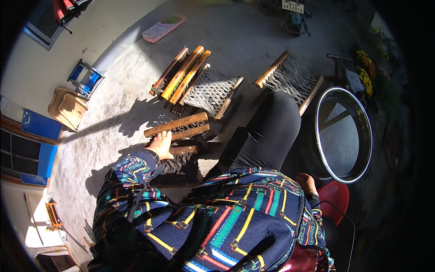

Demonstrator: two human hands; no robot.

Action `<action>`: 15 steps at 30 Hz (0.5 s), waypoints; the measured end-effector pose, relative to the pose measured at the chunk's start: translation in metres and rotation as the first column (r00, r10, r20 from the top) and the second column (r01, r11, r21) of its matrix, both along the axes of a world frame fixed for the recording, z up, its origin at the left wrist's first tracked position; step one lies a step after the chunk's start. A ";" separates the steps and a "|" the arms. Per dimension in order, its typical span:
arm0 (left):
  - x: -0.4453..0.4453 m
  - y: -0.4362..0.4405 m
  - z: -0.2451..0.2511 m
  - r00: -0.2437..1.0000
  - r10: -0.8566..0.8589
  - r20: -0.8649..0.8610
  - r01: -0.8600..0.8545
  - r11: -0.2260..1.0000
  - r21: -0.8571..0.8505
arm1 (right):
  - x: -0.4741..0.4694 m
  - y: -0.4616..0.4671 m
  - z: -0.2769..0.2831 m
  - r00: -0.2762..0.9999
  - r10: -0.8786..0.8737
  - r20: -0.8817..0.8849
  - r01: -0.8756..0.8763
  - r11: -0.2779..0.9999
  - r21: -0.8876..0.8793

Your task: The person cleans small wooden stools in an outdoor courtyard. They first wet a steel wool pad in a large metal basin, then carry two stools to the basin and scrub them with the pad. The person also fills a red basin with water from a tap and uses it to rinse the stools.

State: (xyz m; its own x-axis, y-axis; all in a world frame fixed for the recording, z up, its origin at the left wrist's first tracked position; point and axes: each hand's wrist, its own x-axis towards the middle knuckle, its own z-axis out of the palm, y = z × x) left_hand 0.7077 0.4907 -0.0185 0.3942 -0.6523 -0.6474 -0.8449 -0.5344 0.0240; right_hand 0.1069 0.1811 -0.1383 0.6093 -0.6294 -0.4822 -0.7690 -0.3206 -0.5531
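My left hand (161,145) is at a folded wooden stool (176,125), its fingers wrapped over the end of a rail. Dark woven strapping bunches between this stool's two rails. Just below my hand is another wooden-railed stool (180,166) with a dark woven seat. My right hand (307,183) hangs at my right side, close to a large round metal basin (317,136) and a red plastic object (334,200). My jacket covers part of that hand, so its fingers are not clear.
Ahead stand folded stools with glossy wooden rails (183,73), a stool with a grey woven seat (212,90), and a similar stool (292,74). A blue folding stool (86,80) and wooden boards (69,107) lean by the left wall. Yellow flowers (365,80) are at right.
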 end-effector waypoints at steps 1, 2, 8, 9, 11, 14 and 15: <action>0.001 0.000 0.002 0.999 -0.009 -0.035 0.009 1.000 -0.010 | -0.003 0.001 -0.001 0.997 -0.063 -0.050 0.063 0.998 -0.004; 0.009 -0.001 0.000 0.999 -0.013 -0.049 0.014 1.000 0.017 | -0.005 0.003 -0.002 0.985 -0.120 -0.122 0.118 0.993 -0.021; 0.062 -0.046 -0.009 0.983 0.106 -0.153 -0.095 0.993 0.075 | -0.010 0.011 -0.023 0.701 0.577 -0.420 -0.671 0.733 -0.113; 0.066 -0.053 -0.010 0.968 0.068 -0.242 -0.029 0.986 0.162 | -0.010 0.013 -0.028 0.756 0.543 -0.367 -0.616 0.778 -0.119; 0.058 -0.061 -0.016 0.938 -0.030 -0.345 0.145 0.939 0.312 | -0.015 0.016 -0.034 0.660 0.532 -0.530 -0.687 0.712 -0.141; 0.026 -0.049 -0.028 0.899 -0.388 -0.202 0.430 0.868 0.248 | -0.023 0.026 -0.042 0.935 0.144 -0.325 -0.198 0.970 -0.141; 0.018 -0.043 -0.030 0.872 -0.473 -0.128 0.489 0.850 0.194 | -0.027 0.028 -0.044 0.963 -0.059 -0.264 0.053 0.998 -0.028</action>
State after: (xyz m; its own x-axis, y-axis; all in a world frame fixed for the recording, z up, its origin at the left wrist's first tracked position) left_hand 0.7261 0.4475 -0.0484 0.0134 -0.5907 -0.8068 -0.9978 -0.0606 0.0278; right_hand 0.0795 0.2095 -0.1820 0.4255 -0.6703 -0.6080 -0.9039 -0.2821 -0.3215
